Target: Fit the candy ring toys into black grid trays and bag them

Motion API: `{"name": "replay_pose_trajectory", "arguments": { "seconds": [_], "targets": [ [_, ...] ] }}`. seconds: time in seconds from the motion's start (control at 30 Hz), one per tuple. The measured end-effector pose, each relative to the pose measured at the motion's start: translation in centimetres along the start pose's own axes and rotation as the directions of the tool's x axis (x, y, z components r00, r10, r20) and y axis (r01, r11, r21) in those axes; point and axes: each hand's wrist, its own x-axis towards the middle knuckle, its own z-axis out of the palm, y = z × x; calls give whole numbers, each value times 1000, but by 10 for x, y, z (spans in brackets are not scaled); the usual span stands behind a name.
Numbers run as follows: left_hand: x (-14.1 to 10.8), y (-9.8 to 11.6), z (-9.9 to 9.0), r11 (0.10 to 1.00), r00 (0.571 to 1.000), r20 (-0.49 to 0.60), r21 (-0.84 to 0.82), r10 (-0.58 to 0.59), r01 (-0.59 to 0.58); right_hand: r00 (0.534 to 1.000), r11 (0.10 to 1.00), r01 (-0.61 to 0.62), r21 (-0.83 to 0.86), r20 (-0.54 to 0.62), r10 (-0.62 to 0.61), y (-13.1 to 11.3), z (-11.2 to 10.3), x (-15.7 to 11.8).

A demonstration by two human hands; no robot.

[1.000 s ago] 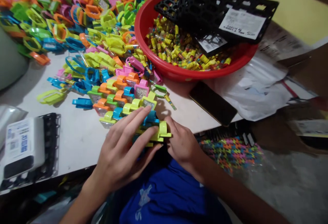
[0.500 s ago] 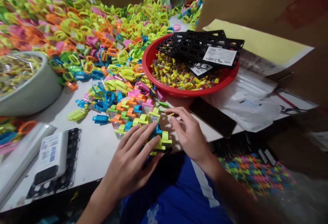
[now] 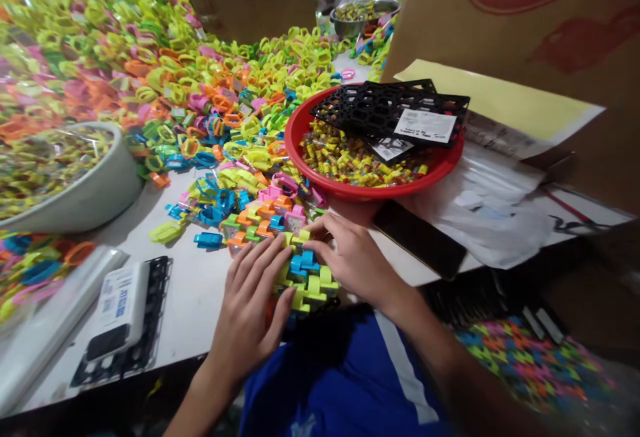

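Note:
A block of toy watches [image 3: 313,284] in yellow, blue, orange, green and pink stands in close rows at the table's front edge. My left hand [image 3: 255,297] lies over the left side of these rows, its fingers stretched out and the thumb apart. At the right side, my right hand [image 3: 350,254] has its thumb and forefinger bent together at a yellow watch [image 3: 300,237] in the block. The fingertips touch the watch, and its lower part is hidden. Behind the block, loose blue and pink watches [image 3: 220,200] lie on the table.
A red basin [image 3: 375,192] of small yellow pieces carries black grids [image 3: 380,110]. Beside it lies a dark phone [image 3: 420,240]. At left are a pale tub [image 3: 100,190], a white device [image 3: 120,310] and plastic film [image 3: 60,324]. Cardboard boxes [image 3: 510,30] stand behind.
My right thumb and forefinger have moved in from beside the block onto the yellow watch. My left hand has drawn back leftward, uncovering more blue and yellow watches. The camera view has shifted slightly.

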Motion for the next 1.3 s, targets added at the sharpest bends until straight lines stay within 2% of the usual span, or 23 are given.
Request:
{"name": "replay_pose_trajectory", "arguments": {
  "seconds": [0.23,0.37,0.47,0.67,0.83,0.97,1.07,1.17,1.3],
  "targets": [
    [2,3,1,1000,1000,-19,-13,0,0,1000,999,-11,45,-8,11,-1,3,2],
    [1,2,2,999,1000,-18,-35,-13,12,998,993,9,114,65,-16,-1,-3,4],
    [2,2,2,999,1000,-16,-43,-21,20,995,977,-28,211,99,7,4,-4,6],
    [3,0,-1,999,999,14,-36,-30,30,984,912,-178,370,43,174,10,8,7],
    [2,-2,-1,998,998,28,-13,-59,60,975,805,-222,550,99,201,23,9,-3],
    [0,-2,-1,998,997,49,-20,-57,58,964,842,-244,481,30,263,44,11,-16],
    [0,-2,-1,998,997,53,-23,-64,66,964,883,-266,387,108,243,57,19,-21],
    [0,-2,-2,998,997,56,-20,-58,59,975,931,-207,301,142,171,63,24,-18],
    [1,-5,-12,994,992,104,-62,-78,84,970,909,-239,340,118,211,59,22,-9]
  ]
}}
